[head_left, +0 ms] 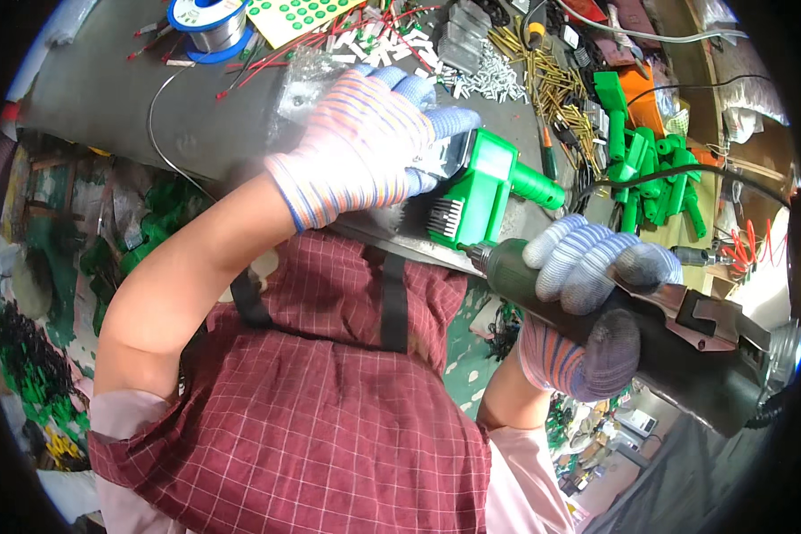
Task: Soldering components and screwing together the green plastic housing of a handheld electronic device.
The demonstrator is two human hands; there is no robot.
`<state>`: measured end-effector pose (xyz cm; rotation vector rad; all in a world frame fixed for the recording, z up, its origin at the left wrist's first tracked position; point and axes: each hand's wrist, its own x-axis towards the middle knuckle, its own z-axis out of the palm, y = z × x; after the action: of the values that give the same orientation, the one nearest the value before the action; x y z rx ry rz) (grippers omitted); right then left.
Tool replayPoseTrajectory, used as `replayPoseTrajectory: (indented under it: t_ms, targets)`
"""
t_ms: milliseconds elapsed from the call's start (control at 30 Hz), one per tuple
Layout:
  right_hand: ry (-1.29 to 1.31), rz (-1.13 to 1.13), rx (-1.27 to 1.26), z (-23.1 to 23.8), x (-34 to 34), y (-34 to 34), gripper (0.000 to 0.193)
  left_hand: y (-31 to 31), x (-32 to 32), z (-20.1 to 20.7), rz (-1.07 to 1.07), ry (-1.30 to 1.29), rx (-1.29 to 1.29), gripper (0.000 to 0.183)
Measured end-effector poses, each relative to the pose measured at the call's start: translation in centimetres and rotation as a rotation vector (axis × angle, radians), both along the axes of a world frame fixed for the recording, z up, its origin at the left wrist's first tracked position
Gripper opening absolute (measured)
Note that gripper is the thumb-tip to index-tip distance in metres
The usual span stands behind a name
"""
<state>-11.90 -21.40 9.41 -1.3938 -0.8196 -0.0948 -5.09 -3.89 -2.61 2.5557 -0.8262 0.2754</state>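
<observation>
My left hand (356, 142), in a striped knit glove with blue fingertips, is closed around the black and clear end of a green plastic housing (488, 182). The housing has a ribbed round handle pointing right and a row of pale slots near its lower edge. My right hand (587, 285), gloved too, wraps around a dark electric screwdriver (510, 271) lying almost level. Its narrow tip points left at the housing's lower right edge; whether the two touch I cannot tell.
Several green plastic parts (654, 178) are heaped right of the work table (107, 102). Brass-coloured screws (543, 76), small silver pieces (489, 76) and white connectors with red wires (378, 36) are strewn at the back. A solder wire spool (212, 27) stands at back left. Black cable (703, 169) crosses at right.
</observation>
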Motion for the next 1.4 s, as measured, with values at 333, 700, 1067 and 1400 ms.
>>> replayPoseTrajectory:
  t_ms: [333,700,1067,1400]
  targets:
    - [0.043,-0.155,-0.01,-1.9,-0.4,0.5,0.046,-0.3,0.3,1.2,-0.018,0.186,0.16,0.068]
    - [0.182,-0.221,0.196,0.1,-1.1,0.0,0.057,0.3,0.2,0.1,-0.022,-0.006,0.068,0.07]
    - [0.541,-0.185,0.746,2.5,-1.0,-10.4,0.065,2.1,-2.0,1.8,-0.138,0.052,0.0,0.074]
    - [0.726,-0.66,1.275,-7.1,-1.6,-15.2,0.036,1.3,-1.7,1.9,-0.151,0.015,-0.024,0.07]
